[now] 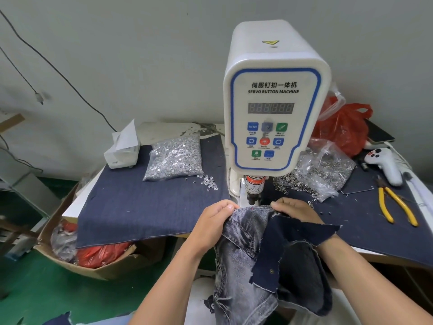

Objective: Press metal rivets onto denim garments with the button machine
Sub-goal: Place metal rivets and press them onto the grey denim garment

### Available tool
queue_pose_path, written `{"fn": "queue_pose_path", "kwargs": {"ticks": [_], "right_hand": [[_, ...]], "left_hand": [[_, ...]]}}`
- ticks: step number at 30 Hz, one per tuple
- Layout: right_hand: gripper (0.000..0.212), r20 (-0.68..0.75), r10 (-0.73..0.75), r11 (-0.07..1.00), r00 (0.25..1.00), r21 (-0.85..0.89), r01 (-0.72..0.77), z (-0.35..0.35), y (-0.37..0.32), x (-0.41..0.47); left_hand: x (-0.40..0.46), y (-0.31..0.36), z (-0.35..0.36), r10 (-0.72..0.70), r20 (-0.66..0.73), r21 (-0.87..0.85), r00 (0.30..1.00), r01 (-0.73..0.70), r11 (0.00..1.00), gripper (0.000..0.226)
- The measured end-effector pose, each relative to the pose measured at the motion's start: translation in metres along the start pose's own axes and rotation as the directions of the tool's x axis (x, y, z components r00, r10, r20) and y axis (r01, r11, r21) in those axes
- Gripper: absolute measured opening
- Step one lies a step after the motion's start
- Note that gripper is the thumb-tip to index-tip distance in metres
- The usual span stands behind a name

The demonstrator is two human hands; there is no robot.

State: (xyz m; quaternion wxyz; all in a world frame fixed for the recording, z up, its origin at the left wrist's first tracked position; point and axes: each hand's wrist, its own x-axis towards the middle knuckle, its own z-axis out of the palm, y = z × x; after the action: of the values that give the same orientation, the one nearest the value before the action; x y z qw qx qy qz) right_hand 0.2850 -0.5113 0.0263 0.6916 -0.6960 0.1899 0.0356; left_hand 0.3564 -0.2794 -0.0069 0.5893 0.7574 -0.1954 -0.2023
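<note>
Gripping the denim garment [248,235] by its top edge, the left hand [210,221] and right hand [295,211] hold it at 6 o'clock of the button machine [274,95], beneath its press head [254,191].

Button machine [275,95], front panel: Chinese heading "伺服钉扣一体机" above "SERVO BUTTON MACHINE"; a dim digit display [270,108] below; blue key "MENU" [252,126] at 9 o'clock of the key cluster. Red warning label [254,182] on the press head, apparently reading "CARE OF … FINGER".
</note>
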Motion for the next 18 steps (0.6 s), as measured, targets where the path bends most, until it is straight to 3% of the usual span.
{"fn": "queue_pose_path", "kwargs": {"ticks": [18], "right_hand": [[0.025, 0.009, -0.014, 0.997, 1.0, -0.07, 0.015, -0.0037, 0.0075, 0.0056]], "left_hand": [[0.0007, -0.0021, -0.0006, 0.01, 0.019, -0.028, 1.0, -0.01, 1.0, 0.028]]}}
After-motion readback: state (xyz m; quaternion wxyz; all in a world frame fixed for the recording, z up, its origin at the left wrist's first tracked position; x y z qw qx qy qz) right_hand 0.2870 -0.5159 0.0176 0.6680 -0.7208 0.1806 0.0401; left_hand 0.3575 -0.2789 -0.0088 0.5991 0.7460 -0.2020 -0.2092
